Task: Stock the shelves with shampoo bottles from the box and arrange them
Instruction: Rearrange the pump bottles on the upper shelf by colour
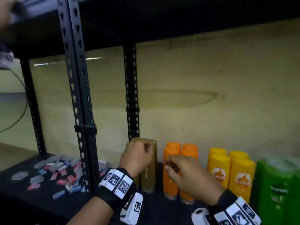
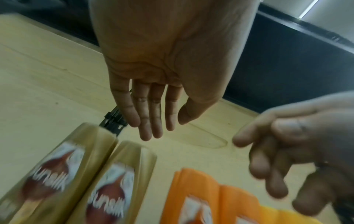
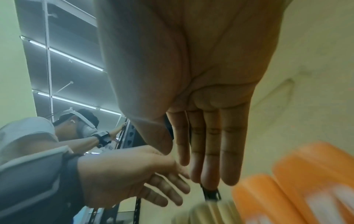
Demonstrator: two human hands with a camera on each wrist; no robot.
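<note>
Two gold shampoo bottles (image 1: 149, 168) stand on the black shelf (image 1: 159, 207), with orange bottles (image 1: 190, 150) to their right. My left hand (image 1: 138, 155) hovers at the tops of the gold bottles. In the left wrist view its fingers (image 2: 151, 113) are straight and hold nothing above the gold bottles (image 2: 118, 181). My right hand (image 1: 181, 171) is in front of the orange bottles, empty. Its fingers (image 3: 206, 144) are straight in the right wrist view, beside the orange bottles (image 3: 306, 189).
Yellow bottles (image 1: 230, 169) and green bottles (image 1: 276, 184) continue the row to the right. Small sachets (image 1: 56, 172) lie scattered on the neighbouring shelf, past the black upright (image 1: 78, 95). An upper shelf (image 1: 146, 21) hangs overhead. Another person (image 3: 28, 136) works at the left.
</note>
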